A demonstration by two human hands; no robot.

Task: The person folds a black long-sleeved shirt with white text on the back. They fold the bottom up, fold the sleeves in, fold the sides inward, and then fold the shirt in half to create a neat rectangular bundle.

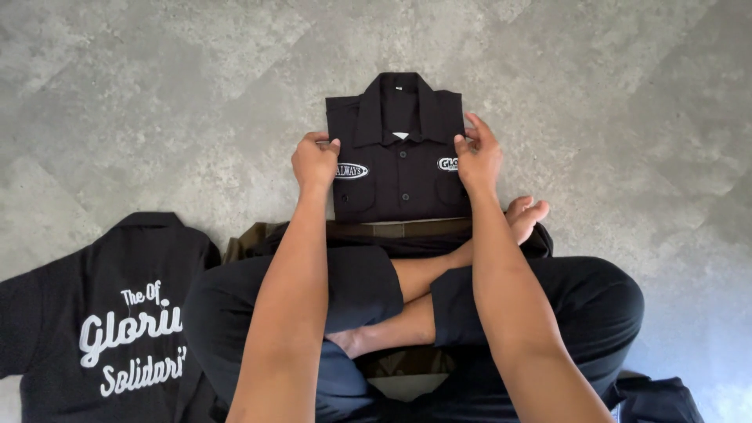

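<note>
On the grey floor point(157, 94), left hand point(315, 162) and right hand point(479, 160) each pinch an edge of one folded black shirt point(397, 168) bearing two white oval chest patches; a second black shirt point(102, 313) lies beside the person's knee.

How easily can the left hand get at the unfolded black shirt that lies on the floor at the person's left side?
Probably yes. The unfolded black shirt lies open beside the left knee with nothing over it. The left hand would first have to let go of the folded shirt.
</note>
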